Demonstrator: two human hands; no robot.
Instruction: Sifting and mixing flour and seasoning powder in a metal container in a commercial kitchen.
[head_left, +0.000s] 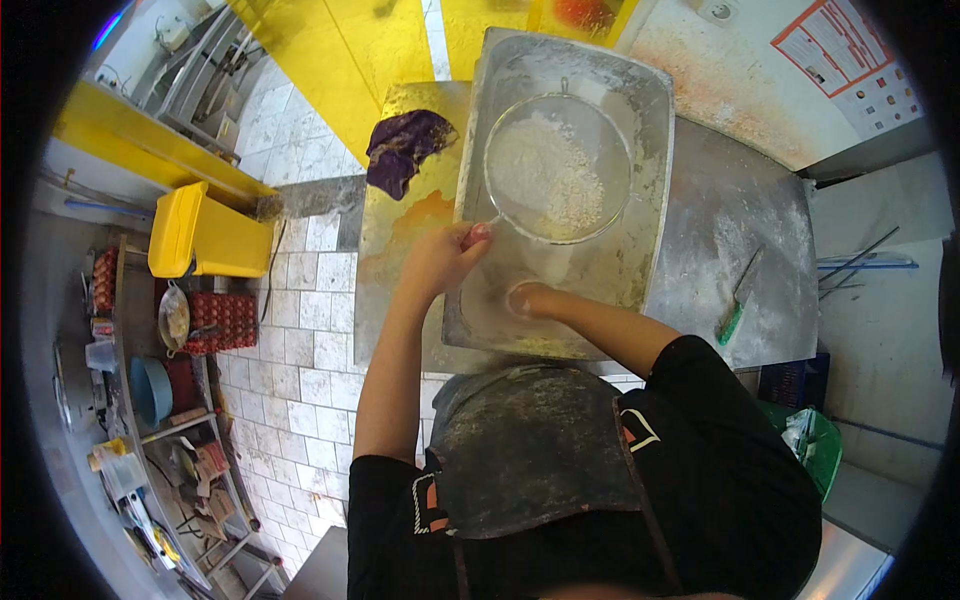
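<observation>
My left hand (459, 253) is closed around the reddish handle of a round wire-mesh sieve (616, 120), over the left wall of a deep metal tub (664, 172). White flour (525, 154) and paler coarse crumbs (581, 191) lie in the sieve, whose rim spans the tub's far part. My right hand (529, 300) is down in the near part of the tub, in or just above a hazy, powdery patch. Its fingers are hidden, so whether they hold anything is unclear.
A dusty metal table (765, 202) carries the tub, a green-handled knife (739, 300) on the right and a dark purple cloth (405, 150) on the left. Left of the tiled floor stand a yellow bin (206, 236), stacked red egg trays (225, 322) and a loaded shelf rack (176, 431).
</observation>
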